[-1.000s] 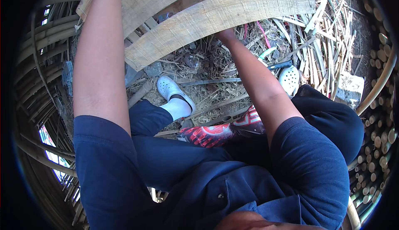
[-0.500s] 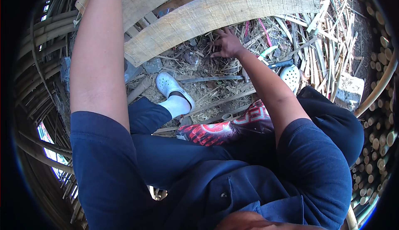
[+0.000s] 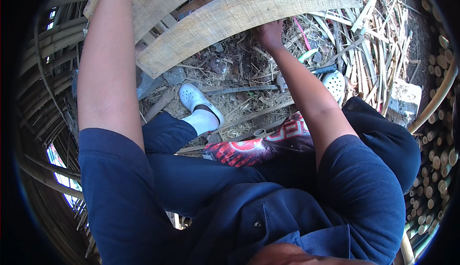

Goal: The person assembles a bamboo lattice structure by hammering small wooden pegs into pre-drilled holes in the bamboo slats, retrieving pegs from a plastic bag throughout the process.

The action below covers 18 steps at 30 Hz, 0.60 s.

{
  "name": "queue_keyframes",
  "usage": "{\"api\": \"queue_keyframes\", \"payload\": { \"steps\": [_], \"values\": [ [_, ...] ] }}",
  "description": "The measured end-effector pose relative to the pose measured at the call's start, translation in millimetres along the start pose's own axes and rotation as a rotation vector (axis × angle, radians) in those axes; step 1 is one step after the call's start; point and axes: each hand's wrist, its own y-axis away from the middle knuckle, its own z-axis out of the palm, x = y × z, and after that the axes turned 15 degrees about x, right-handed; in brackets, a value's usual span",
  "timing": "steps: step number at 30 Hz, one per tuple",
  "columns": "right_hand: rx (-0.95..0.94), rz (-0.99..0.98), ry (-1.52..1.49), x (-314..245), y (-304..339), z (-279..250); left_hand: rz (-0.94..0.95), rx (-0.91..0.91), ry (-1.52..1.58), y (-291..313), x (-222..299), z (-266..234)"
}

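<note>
The pale wooden plank [image 3: 230,16] spans the upper part of the view, slanting from beside the left forearm [image 3: 106,63] to the upper right, above the littered ground [image 3: 239,114]; a second plank [image 3: 165,4] lies beyond it at the upper left. The right hand [image 3: 270,34] reaches to the near edge of the first plank, its fingers partly hidden there, so I cannot tell how far they are curled or whether they grip anything. The left hand is beyond the top edge of the picture, and its state cannot be told.

The plank looks like rough-sawn timber: stiff, moderately heavy for its length, not fragile and hardly slippery, though its edges may give splinters. Much of the bend in its outline is probably the lens. A hold near each end, with fingers beneath and thumb on top, should keep it level; one end alone would let the other swing or dip.

Below the right forearm lies a hammer [image 3: 281,83], near a grey clog [image 3: 333,86], with split bamboo strips [image 3: 376,40] farther right
</note>
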Motion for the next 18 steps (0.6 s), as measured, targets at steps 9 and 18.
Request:
{"api": "queue_keyframes", "payload": {
  "steps": [9,18],
  "values": [
    [0.072,-0.058,-0.101,0.5,-1.6,-1.9,0.001,0.011,0.002,2.1,7.4,1.4],
    [-0.392,-0.423,-0.5,-45.1,37.7,3.8,-0.021,0.003,-0.028,0.6,13.1,1.4]
  ]
}}
